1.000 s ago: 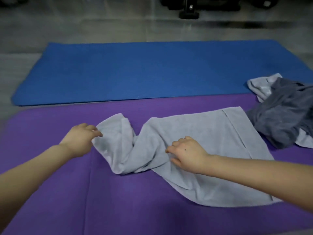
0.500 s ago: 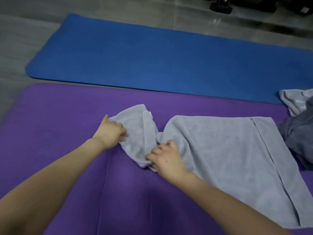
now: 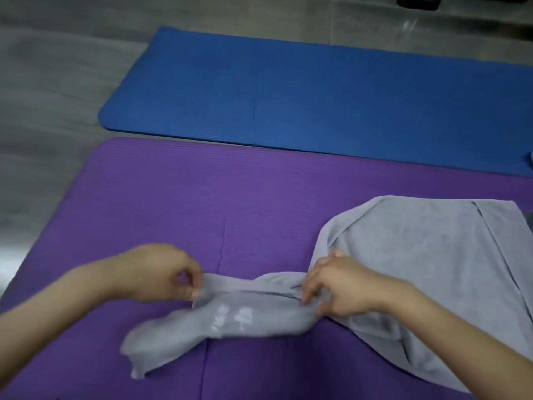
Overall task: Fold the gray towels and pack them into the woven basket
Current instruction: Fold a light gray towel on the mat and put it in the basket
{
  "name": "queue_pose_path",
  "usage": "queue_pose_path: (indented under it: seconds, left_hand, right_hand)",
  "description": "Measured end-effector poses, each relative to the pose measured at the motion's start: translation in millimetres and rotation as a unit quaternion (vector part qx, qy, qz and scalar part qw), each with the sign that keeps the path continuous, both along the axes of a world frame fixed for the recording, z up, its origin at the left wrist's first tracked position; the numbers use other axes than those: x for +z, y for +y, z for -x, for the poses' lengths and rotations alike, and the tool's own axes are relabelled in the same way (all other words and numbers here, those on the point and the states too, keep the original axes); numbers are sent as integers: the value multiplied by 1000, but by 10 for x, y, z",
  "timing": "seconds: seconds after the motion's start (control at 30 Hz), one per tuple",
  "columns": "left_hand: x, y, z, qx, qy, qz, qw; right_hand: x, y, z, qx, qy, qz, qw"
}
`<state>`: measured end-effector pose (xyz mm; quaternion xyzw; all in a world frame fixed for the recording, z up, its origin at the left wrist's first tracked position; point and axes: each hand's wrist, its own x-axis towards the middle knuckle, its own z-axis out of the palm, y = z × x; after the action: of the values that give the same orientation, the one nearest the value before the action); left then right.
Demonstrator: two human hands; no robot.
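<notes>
Purple ribbed foam mat [image 3: 202,192], laid on the floor: the working surface.

Item 1. Light gray terry towel [image 3: 418,255]. It lies on the near right part of the purple mat. The right portion is spread fairly flat, with a folded-over band along its far right side. The left portion is gathered into a twisted roll that runs leftward and ends in a loose corner nearer the viewer. A whitish printed mark [image 3: 230,317] sits on the roll; it is blurred and cannot be read.

Item 2. Left hand [image 3: 161,274]. Thumb and fingertips pinch the roll's upper edge.

Item 3. Right hand [image 3: 337,287]. Its fingers are curled, gripping the bunched cloth where the roll meets the spread part.

Item 4. Blue ribbed foam mat [image 3: 288,90]. It lies beyond the purple mat, just beside it along the long edge.

Item 5. Gray wood-grain floor [image 3: 52,82], visible to the left and beyond both mats.

Item 6. Dark object [image 3: 418,1] at the top edge, cut off and unidentifiable.
</notes>
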<state>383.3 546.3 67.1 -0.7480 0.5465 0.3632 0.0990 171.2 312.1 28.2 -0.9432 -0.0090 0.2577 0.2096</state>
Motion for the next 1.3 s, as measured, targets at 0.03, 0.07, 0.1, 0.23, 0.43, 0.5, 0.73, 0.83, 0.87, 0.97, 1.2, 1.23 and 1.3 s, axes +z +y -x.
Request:
queue_pose_path:
  seconds: [0.03, 0.07, 0.1, 0.23, 0.43, 0.5, 0.73, 0.83, 0.87, 0.97, 1.2, 1.23, 1.3]
  left_hand:
    - [-193, 1, 62, 7, -48, 25, 999]
    - [-373, -4, 134, 29, -76, 51, 995]
    - [-526, -17, 209, 50, -94, 66, 992]
    - [-942, -1, 392, 71, -132, 63, 987]
    - [-1118, 92, 321, 39, -221, 155, 962]
    - [-1087, 82, 285, 55, -184, 165, 968]
    - [-207, -6, -465, 322, 33, 292, 900]
    - [119, -275, -947, 373, -53, 371, 849]
    - [177, -408, -1096, 389, -100, 394, 827]
    - [127, -745, -1465, 426, -198, 437, 766]
    - [-670, -322, -1317, 481, -229, 255, 807]
    - [-787, -166, -1196, 490, -226, 228, 810]
    - [-998, 157, -943, 518, -206, 163, 814]
  right_hand:
    - [-110, 77, 16, 14, 1, 30, 999]
    - [-195, 139, 22, 10, -16, 36, 999]
    - [-262, 182, 23, 5, -33, 42, 999]
    - [-416, 226, -6, -28, -135, 109, 984]
    - [-380, 185, -35, 37, -104, 146, 983]
    - [-335, 175, -24, 18, -139, 156, 978]
    - [284, -177, -521, -224, -215, 7, 951]
    - [357, -318, -1182, -303, -286, 7, 909]
    - [311, -364, -1420, -331, -309, 0, 892]
    - [161, -465, -1960, -390, -326, -52, 860]
    - [-297, -269, -1524, -312, -238, 1, 920]
    - [-361, -195, -1334, -293, -252, 22, 922]
    - [-486, -20, -944, -250, -323, 59, 911]
